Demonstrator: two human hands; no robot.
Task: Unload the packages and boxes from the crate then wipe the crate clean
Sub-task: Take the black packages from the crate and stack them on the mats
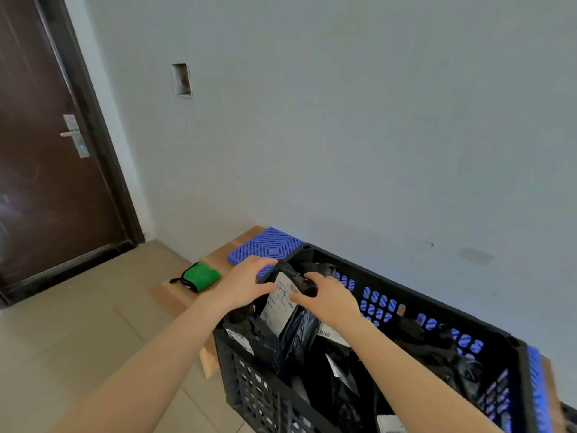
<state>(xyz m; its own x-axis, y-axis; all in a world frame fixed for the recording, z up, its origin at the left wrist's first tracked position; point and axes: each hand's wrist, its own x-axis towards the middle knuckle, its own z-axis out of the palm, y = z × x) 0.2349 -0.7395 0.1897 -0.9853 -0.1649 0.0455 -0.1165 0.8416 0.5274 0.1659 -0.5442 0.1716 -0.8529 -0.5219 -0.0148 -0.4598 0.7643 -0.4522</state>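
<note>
A black slatted crate [409, 296] with blue side panels stands on a low wooden bench [175, 296]. Several black plastic mail packages with white labels fill it. One black package [296, 326] stands upright at the crate's left end, its white shipping label facing me. My left hand [245, 282] grips its upper left edge. My right hand [327, 296] holds its crumpled top from the right. A folded green cloth [201, 276] with a black edge lies on the bench to the left of the crate.
A blue lattice panel [265, 248] lies flat on the bench behind the crate's left end. A white wall runs close behind the bench. A dark brown door [46, 170] is at the left. Beige floor tiles [78, 332] spread in front.
</note>
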